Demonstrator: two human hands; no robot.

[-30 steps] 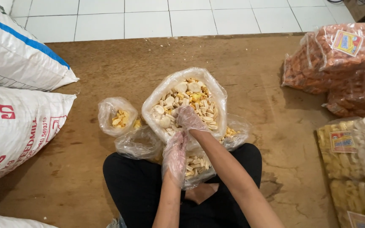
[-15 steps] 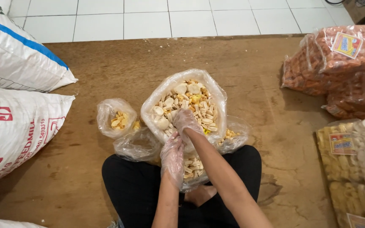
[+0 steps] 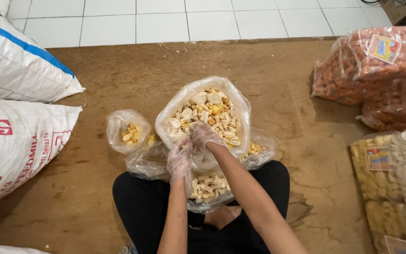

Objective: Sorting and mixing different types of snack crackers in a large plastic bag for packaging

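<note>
I sit on a brown wooden floor with a large clear plastic bag (image 3: 179, 101) of mixed white and yellow crackers open in front of me. My right hand (image 3: 204, 135), in a thin clear glove, reaches into that bag among the crackers. My left hand (image 3: 180, 159), also gloved, grips the rim of a smaller clear bag (image 3: 207, 188) of crackers resting on my lap. A small bag (image 3: 127, 131) with a few yellow pieces stands to the left. Whether the right hand holds crackers is hidden.
Two big white woven sacks (image 3: 15, 141) lie at the left. Sealed bags of orange crackers (image 3: 372, 70) and pale crackers (image 3: 395, 183) are stacked at the right. White floor tiles (image 3: 165, 19) lie beyond the wooden floor (image 3: 118, 70).
My right hand has shifted slightly toward me at the near rim of the big bag. My left hand has risen a little and closed in beside it.
</note>
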